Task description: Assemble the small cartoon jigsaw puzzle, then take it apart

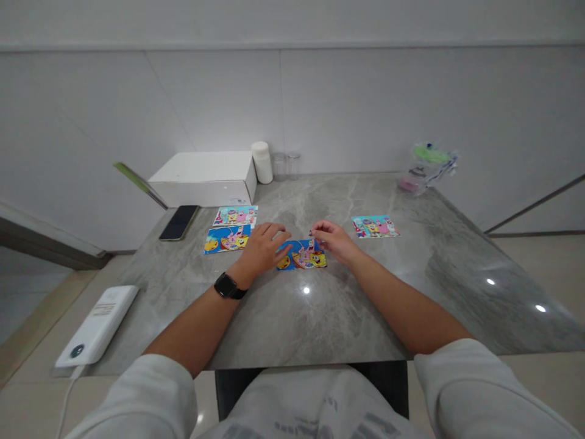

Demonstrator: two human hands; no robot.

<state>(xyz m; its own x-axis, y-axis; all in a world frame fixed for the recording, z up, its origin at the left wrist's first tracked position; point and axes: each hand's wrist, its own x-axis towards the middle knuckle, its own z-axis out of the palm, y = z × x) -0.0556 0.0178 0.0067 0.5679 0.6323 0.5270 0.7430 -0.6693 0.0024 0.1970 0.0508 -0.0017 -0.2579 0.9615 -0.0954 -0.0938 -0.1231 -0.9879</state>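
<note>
A blue cartoon picture card (301,257) lies flat on the grey marbled table in front of me. My left hand (264,249), with a black watch on its wrist, rests at the card's left edge, its fingers apart and holding nothing. My right hand (333,239) is at the card's upper right corner, thumb and fingertips pinched together. A tiny dark bit shows at those fingertips, too small to name. Left of my left hand lie a second blue picture card (223,239) and, just behind it, a light-blue cartoon card (235,215). Another light-blue card (375,226) lies to the right, apart from my hands.
A phone (179,222) lies at the left, before a white box (205,177). Beside the box stand a white bottle (262,163) and two clear glasses (293,166). A clear plastic bag (427,167) sits back right. A corded white power bank (98,326) is front left.
</note>
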